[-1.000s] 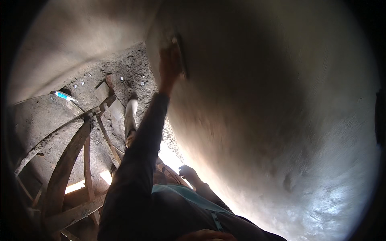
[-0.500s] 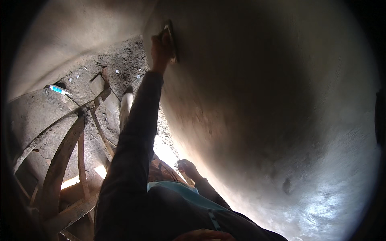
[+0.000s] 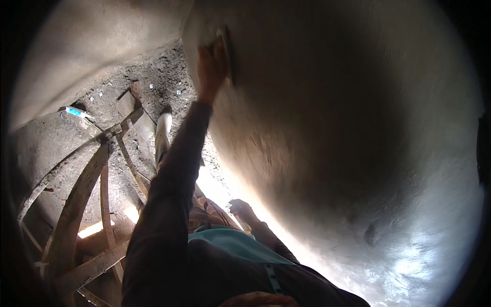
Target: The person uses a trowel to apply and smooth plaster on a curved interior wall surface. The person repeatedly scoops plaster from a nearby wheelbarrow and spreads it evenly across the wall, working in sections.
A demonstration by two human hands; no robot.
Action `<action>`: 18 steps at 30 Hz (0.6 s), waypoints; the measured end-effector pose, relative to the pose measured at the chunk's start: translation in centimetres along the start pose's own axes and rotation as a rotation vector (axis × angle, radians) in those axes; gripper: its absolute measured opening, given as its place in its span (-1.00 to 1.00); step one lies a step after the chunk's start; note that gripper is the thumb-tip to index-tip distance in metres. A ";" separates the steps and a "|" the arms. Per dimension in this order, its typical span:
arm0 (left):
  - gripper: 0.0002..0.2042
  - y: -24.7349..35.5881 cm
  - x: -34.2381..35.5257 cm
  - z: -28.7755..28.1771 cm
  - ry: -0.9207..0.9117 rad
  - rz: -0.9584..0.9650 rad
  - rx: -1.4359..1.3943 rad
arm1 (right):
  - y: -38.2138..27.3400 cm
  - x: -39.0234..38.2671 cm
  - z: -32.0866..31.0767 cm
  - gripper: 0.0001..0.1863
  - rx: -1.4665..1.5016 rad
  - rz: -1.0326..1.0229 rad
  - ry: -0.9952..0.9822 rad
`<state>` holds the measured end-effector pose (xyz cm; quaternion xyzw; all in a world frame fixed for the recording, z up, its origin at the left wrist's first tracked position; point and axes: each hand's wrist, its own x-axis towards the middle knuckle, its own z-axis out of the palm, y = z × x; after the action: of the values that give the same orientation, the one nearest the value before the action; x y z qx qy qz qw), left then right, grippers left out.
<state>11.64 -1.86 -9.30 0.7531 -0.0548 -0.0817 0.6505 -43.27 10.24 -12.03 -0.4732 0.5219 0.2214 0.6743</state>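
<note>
My left arm stretches far forward, and my left hand [image 3: 211, 69] is closed round the handle of a plastering trowel [image 3: 228, 56]. The trowel shows almost edge-on, with its blade along the grey plastered wall [image 3: 317, 133] on my right. Low beside my body, my right hand [image 3: 244, 212] hangs close to the foot of that wall. Its fingers look curled in. Shadow hides whether anything is inside them.
Curved wooden pieces [image 3: 84, 197] joined in a frame stand at the left. Beyond them a blue-and-white tube [image 3: 76, 112] lies by the wall. Small pale scraps [image 3: 178, 92] dot the rough floor [image 3: 163, 66]. A second plastered wall [image 3: 117, 30] rises ahead.
My left hand and the trowel have shifted slightly right along the wall. My right hand has moved a little to the right, still low by my body.
</note>
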 end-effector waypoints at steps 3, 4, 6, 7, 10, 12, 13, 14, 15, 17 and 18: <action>-0.56 -0.8 2.4 0.1 -0.041 -0.049 0.040 | -0.3 -0.4 1.2 -0.70 0.039 0.034 0.029; -0.55 -1.2 -1.3 -0.1 -0.067 -0.019 0.036 | -0.6 -0.6 1.6 -0.70 0.050 0.035 0.032; -0.48 -4.8 -14.0 0.0 -0.207 -0.099 0.191 | -0.6 -1.7 1.9 -0.70 0.098 0.081 0.022; -0.45 -2.8 -21.0 -0.3 -0.240 -0.361 0.020 | -0.2 -1.7 2.5 -0.71 0.149 0.099 0.026; -0.57 2.3 -31.1 -3.6 -0.389 -0.242 -0.155 | -0.9 -1.5 3.4 -0.71 -0.182 0.002 0.050; -0.65 2.5 -26.5 -2.1 -0.248 -0.264 0.003 | 1.7 -1.8 2.7 -0.70 0.000 0.006 0.043; -0.64 2.8 -22.0 -1.8 -0.266 -0.487 0.003 | 1.8 -1.8 2.6 -0.69 0.084 0.014 0.031; -0.60 -0.1 -18.0 -0.6 -0.143 -0.227 0.036 | -1.1 -2.0 3.3 -0.74 -0.014 0.115 0.110; -0.59 -3.4 -13.4 -0.2 -0.139 -0.051 0.157 | -1.9 -1.9 3.4 -0.74 -0.030 0.106 0.111; -0.61 -4.0 -6.3 -0.1 -0.066 -0.187 0.047 | -2.0 -1.8 3.2 -0.73 -0.060 0.083 0.107; -0.61 -4.3 -5.2 0.1 -0.077 -0.231 0.005 | -1.9 -1.9 3.4 -0.73 -0.045 0.041 0.084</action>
<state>6.46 -0.30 -13.30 0.7525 0.0071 -0.1847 0.6322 -40.77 12.66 -9.49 -0.4862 0.5543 0.2269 0.6363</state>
